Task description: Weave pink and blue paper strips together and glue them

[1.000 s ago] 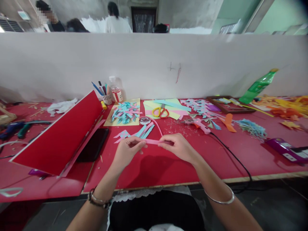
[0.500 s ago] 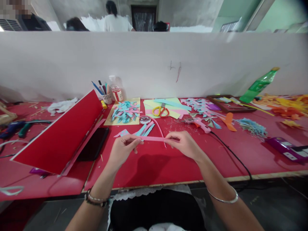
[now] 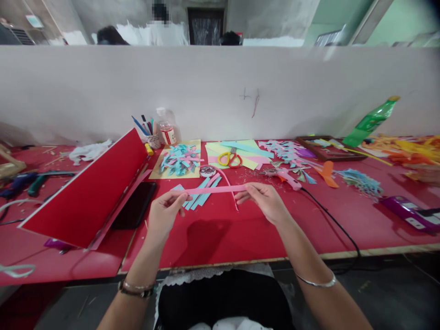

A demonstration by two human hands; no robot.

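Observation:
A narrow pink paper strip [image 3: 216,189] is stretched between my two hands above the red tabletop. My left hand [image 3: 168,206] pinches its left end between thumb and fingers. At the other end, my right hand [image 3: 263,199] grips it with the fingertips. Just behind the strip lie several light blue and pink paper strips [image 3: 202,197], partly covered by it. A thin pink curved strip [image 3: 228,181] runs down towards my right hand. Further back, scissors [image 3: 229,158] with yellow and red handles rest on coloured paper sheets [image 3: 254,147].
Folded blue and pink pieces [image 3: 180,160] are heaped on a tan sheet. To the left stands a red board [image 3: 92,192] beside a black tablet [image 3: 137,206]. A pink glue gun [image 3: 287,178] trails its cord on the right. A green bottle [image 3: 373,121] leans against the white partition [image 3: 206,91].
My hands have moved apart, so more of the pink strip shows between them. The strip has risen slightly. A hand has appeared by the orange pieces at the far right.

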